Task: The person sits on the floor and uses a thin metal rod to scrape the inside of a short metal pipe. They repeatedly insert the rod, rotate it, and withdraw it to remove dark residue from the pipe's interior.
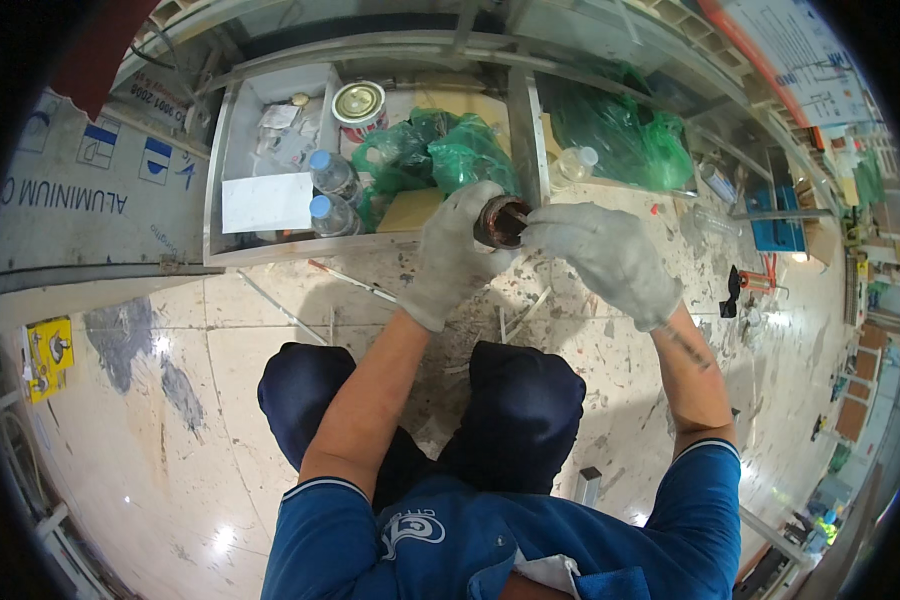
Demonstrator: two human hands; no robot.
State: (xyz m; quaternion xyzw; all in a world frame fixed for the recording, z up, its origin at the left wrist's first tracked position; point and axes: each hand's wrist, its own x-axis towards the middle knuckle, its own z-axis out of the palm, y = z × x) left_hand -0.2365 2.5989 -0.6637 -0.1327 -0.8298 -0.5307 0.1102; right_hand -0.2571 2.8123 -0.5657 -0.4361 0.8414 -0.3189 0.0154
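Both my hands wear pale grey work gloves. My left hand (452, 258) is wrapped round a small round jar (499, 224), dark reddish-brown, with its mouth tilted toward my right hand. At that mouth, the fingers of my right hand (605, 255) are pinched together. Something thin seems to reach from them into the jar, but it is too small to name. Just beyond my hands stands an open tray-like compartment (370, 243) with green plastic bags (470, 155) in it.
Two blue-capped plastic bottles (332, 175), a paint can (359, 104) and a white box (267, 203) sit in the compartment. Right of it are a clear bottle (575, 163) and another green bag (660, 150). Thin strips (355, 281) lie on the stained floor before my knees.
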